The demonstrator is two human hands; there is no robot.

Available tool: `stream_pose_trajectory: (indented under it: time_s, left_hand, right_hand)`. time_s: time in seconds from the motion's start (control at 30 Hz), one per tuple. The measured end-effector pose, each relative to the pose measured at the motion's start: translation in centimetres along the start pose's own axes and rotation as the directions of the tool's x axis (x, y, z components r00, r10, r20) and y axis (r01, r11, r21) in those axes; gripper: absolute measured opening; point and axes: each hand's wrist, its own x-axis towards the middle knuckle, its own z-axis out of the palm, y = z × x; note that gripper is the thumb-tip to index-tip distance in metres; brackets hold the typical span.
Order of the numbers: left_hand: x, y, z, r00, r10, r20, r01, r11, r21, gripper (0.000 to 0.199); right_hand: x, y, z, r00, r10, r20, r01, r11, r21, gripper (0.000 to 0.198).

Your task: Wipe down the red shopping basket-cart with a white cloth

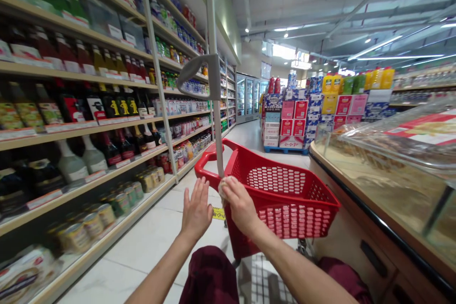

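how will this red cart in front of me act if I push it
The red cart will probably roll, since what looks like a wheel shows beneath it. Its perforated, plastic-looking walls suggest it's light and may flex slightly. Pushing at the grey handle could tip it, as that sits high on a pole.

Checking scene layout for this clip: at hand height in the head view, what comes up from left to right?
Stocked shelving, left hand, right hand, red perforated basket, glass-topped counter.
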Motion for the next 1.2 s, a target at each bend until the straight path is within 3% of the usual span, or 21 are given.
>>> stream_pose_trajectory:
  time_s: [0.07,0.17,0.3,0.4,0.47,0.6,0.67,0.73,0.9,1.07,1.2]
  left_hand:
    - [1.4,0.2,-0.3,0.999,0.002,-0.036,-0.002,1.000,-0.012,0.061]
    - [3.0,0.9,-0.6,0.995,0.037,-0.092,-0.040,0.999,-0.031,0.060]
    - [3.3,2.3,-0.5,0.985,0.096,-0.142,-0.107,0.992,-0.070,0.059]
    - [3.1,3.8,0.1,0.986,0.133,-0.101,-0.141,0.986,-0.083,0.057]
    - [3.3,5.0,0.6,0.985,0.169,-0.031,-0.172,0.982,-0.084,0.057]
    - [3.9,6.6,1.4,0.974,0.185,0.133,-0.181,0.983,-0.042,0.054]
    - [4.2,6.9,1.5,0.968,0.177,0.176,-0.176,0.984,-0.019,0.053]
    - [4.2,7.0,1.4,0.966,0.175,0.189,-0.176,0.984,-0.014,0.054]
    - [4.0,7.9,1.6,0.969,0.155,0.190,-0.151,0.988,-0.033,0.055]
    - [3.9,9.2,1.8,0.960,0.175,0.219,-0.169,0.985,-0.046,0.056]
    - [3.7,9.1,1.8,0.964,0.189,0.186,-0.187,0.982,-0.028,0.056]
  right_hand:
    - [1.7,0.1,0.1,0.995,0.103,-0.010,-0.103,0.995,-0.010,0.034]
    - [2.4,1.4,-0.1,0.969,0.235,0.077,-0.231,0.971,-0.062,0.037]
    - [-1.5,5.4,-3.5,0.901,0.406,0.151,-0.374,0.905,-0.202,0.039]
    - [-4.2,7.7,-6.4,0.872,0.471,0.136,-0.427,0.866,-0.261,0.036]
    - [-4.5,7.7,-6.5,0.880,0.457,0.129,-0.414,0.871,-0.264,0.034]
    - [-3.1,6.5,-3.7,0.942,0.322,0.089,-0.298,0.930,-0.214,0.030]
    - [-3.2,6.9,-3.4,0.948,0.307,0.084,-0.282,0.932,-0.227,0.029]
    - [-4.3,8.5,-4.7,0.935,0.339,0.104,-0.305,0.917,-0.256,0.026]
    - [-6.6,12.0,-8.8,0.849,0.521,0.087,-0.475,0.826,-0.304,0.026]
    - [-5.1,10.4,-6.4,0.887,0.461,0.020,-0.447,0.870,-0.210,0.038]
    - [-5.1,9.5,-5.3,0.916,0.383,0.118,-0.344,0.902,-0.261,0.046]
